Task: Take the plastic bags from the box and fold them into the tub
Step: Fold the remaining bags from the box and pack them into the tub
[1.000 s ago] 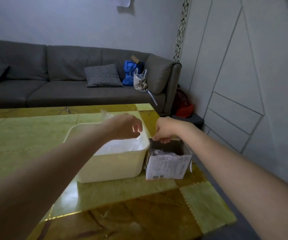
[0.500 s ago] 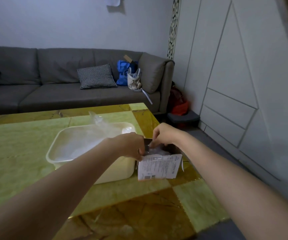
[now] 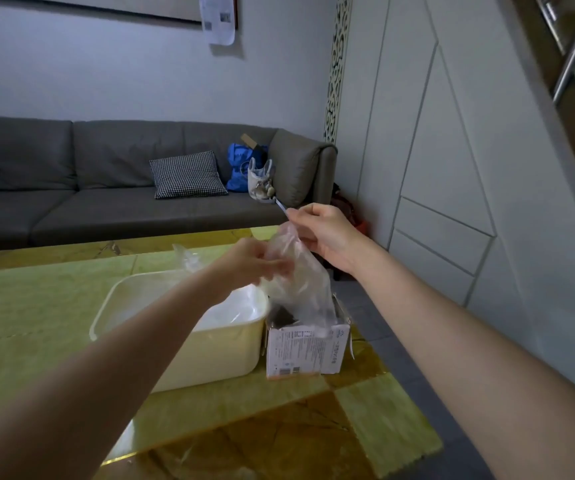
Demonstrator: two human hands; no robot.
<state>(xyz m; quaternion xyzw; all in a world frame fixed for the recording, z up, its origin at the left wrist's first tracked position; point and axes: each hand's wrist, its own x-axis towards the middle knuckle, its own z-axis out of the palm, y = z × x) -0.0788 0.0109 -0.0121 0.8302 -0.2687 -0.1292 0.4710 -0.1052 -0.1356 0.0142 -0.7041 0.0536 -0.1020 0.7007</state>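
Note:
A clear plastic bag (image 3: 300, 282) hangs above the small white cardboard box (image 3: 305, 351), its lower end still inside the box's open top. My right hand (image 3: 324, 233) pinches the bag's top end and holds it up. My left hand (image 3: 251, 261) grips the bag's left side, lower down. The cream plastic tub (image 3: 210, 355) stands directly left of the box, touching it. Clear plastic lies inside the tub, and a crumpled piece (image 3: 189, 258) sticks up over its far rim.
Tub and box stand near the right edge of a green and gold table (image 3: 383, 420). A grey sofa (image 3: 106, 188) with a checked cushion and bags runs along the far wall. White wall panels (image 3: 452, 168) and dark floor lie to the right.
Both hands were down at the box's opening; now they have lifted a clear bag up out of it, the right hand highest. The camera view has tilted upward.

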